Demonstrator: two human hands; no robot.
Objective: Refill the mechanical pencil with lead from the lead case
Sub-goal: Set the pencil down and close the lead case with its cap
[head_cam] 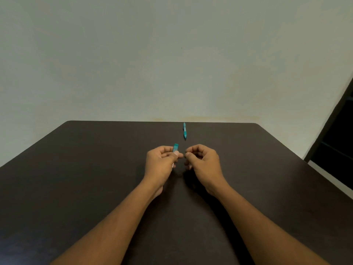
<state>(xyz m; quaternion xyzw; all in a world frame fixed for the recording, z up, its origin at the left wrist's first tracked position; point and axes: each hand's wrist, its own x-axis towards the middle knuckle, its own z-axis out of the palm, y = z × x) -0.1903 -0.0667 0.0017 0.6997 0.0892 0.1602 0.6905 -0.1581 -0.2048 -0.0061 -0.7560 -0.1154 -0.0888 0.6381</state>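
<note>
A small teal lead case (175, 147) sticks up from my left hand (162, 161), pinched between thumb and fingers above the dark table. My right hand (202, 159) hovers just to its right, thumb and forefinger pinched together near the case; whether a lead is between them is too small to tell. The teal mechanical pencil (185, 131) lies on the table beyond both hands, near the far edge, pointing away from me.
The dark brown table (95, 169) fills the lower view and ends at a pale wall. A dark doorway or piece of furniture (336, 131) stands past the right edge.
</note>
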